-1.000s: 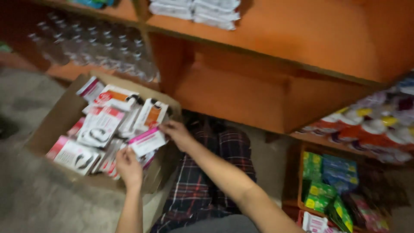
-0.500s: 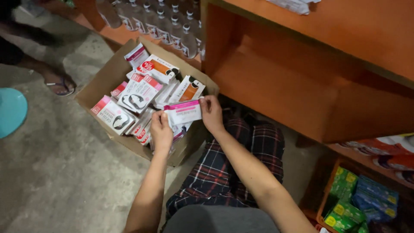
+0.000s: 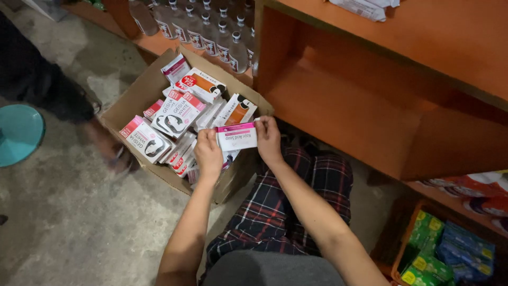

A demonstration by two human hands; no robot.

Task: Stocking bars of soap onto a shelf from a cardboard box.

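Observation:
A small white soap box with a pink band (image 3: 236,136) is held over the near corner of an open cardboard carton (image 3: 136,95). My left hand (image 3: 208,152) grips its left end and my right hand (image 3: 268,139) grips its right end. The carton lies on the concrete floor and is filled with several more soap boxes (image 3: 177,114), white with pink or orange panels, piled loosely. My plaid-trousered legs (image 3: 296,212) are folded below the carton.
Empty orange wooden shelves (image 3: 360,100) stand to the right. Clear bottles with black caps (image 3: 211,32) line a low shelf behind the carton. Another person's leg and sandalled foot (image 3: 108,148) stand left, beside a teal round object (image 3: 18,132). Green and blue packets (image 3: 450,254) fill a lower-right shelf.
The view has swung so the carton sits more central. Both hands stay on the pink-banded box, now lifted slightly at the carton's near corner. The other person's foot has shifted closer to the carton.

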